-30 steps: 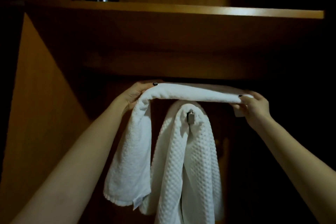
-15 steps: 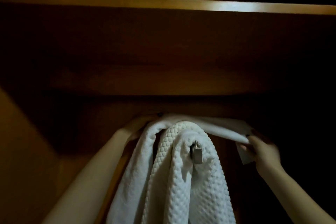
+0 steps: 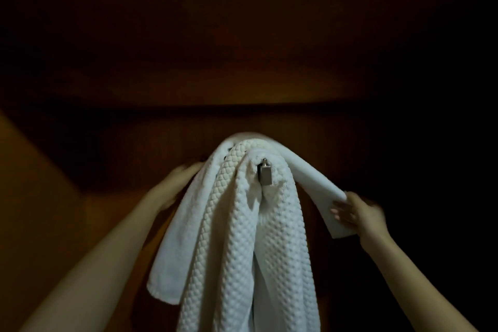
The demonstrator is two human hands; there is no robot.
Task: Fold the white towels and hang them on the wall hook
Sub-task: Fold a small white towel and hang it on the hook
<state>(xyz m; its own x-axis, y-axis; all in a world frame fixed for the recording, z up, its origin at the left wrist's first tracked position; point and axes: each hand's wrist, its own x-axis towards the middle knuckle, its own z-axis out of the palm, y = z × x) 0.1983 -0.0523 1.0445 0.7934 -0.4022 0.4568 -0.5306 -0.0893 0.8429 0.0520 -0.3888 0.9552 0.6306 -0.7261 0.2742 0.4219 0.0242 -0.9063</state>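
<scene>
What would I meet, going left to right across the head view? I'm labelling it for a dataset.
Left hand → hanging end of the smooth towel → metal hook → right hand. The waffle towel drapes both sides of the hook, so it is left out.

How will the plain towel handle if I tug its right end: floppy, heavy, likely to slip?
Probably floppy: the plain towel sags limply from above the hook down to the right hand. It may slip leftward, since its left side hangs much longer than the right. It rides over the waffle towel, whose bumpy weave might add grip.
</scene>
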